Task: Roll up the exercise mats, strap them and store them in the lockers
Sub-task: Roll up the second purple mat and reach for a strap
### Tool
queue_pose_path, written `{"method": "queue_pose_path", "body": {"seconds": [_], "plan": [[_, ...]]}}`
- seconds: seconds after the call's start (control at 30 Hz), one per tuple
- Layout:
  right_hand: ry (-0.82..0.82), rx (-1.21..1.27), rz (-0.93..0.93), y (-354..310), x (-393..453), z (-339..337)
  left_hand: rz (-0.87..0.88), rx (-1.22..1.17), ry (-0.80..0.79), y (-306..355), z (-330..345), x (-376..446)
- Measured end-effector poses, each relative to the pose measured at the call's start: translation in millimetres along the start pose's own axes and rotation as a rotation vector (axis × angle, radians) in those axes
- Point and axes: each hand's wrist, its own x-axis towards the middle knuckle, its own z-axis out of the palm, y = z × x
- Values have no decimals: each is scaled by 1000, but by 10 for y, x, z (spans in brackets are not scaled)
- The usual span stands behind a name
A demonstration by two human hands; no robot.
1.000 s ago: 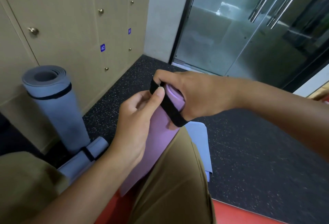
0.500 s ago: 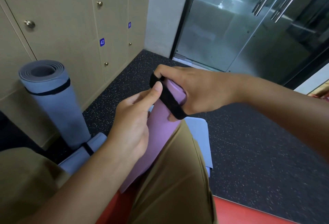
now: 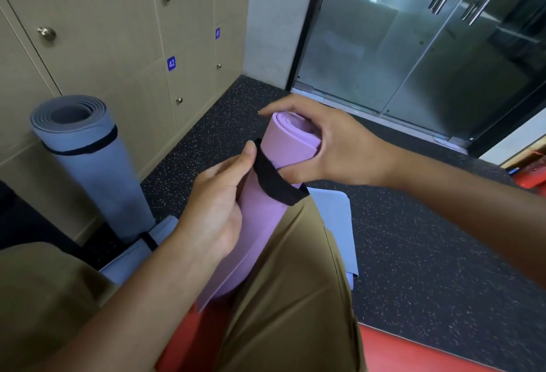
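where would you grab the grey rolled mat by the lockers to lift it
Grip the grey mat round its middle, below the black strap, coming from the open floor side on its right. It stands upright against the lockers, so the left and back are blocked, and the strap keeps the roll tight under a one-handed wrap.

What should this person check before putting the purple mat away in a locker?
1. Mat rolled up: ok. The purple mat is a tight roll, though its outer edge flares loose at the lower end.
2. Strap on: ok. A black strap circles the roll near its top.
3. Strap fastened: cannot tell. No closure shows.
4. Grip secure: ok. The right hand holds the top end; the left hand holds the roll with its thumb on the strap.
5. Second strap lower down: not ok. None shows on the purple roll, while the grey mat by the lockers has its strap.
6. Locker open: not ok. All visible doors are closed.
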Motion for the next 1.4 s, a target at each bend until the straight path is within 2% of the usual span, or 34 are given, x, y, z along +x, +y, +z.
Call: {"method": "queue_pose_path", "body": {"seconds": [0.17,0.23,0.3,0.37,0.47,0.53,0.6,0.7,0.83,0.93,1.1,1.23,1.4], "plan": [[54,77,-3,126,-24,80,121,96,99,-66,7,98],[36,119,5,169,-16,84,246,165,129,-123,-2,147],[29,152,24,193,2,72,431,353,118,-162,22,168],[42,146,33,199,30,60,551,530,79,-195,61,162],[62,143,36,222,67,55,615,617,-42,-232,66,149],[84,169,47,243,84,50,635,708,-200,-272,-46,208],[109,196,59,273,99,47,629,905,-350,-282,-179,303],[136,192,65,332,142,52,623,1119,-394,-297,-295,432],[147,207,67,364,194,59,698,997,-316,-233,-197,532],[138,221,61,379,231,58,702,872,-302,-171,-88,593],[168,153,68,469,290,76,704,786,-178,-304,-66,627],[262,11,16,544,329,143,733,777,-136,-378,-64,655],[240,-21,-39,644,377,214,725,862,-91,-467,-161,688]]}}
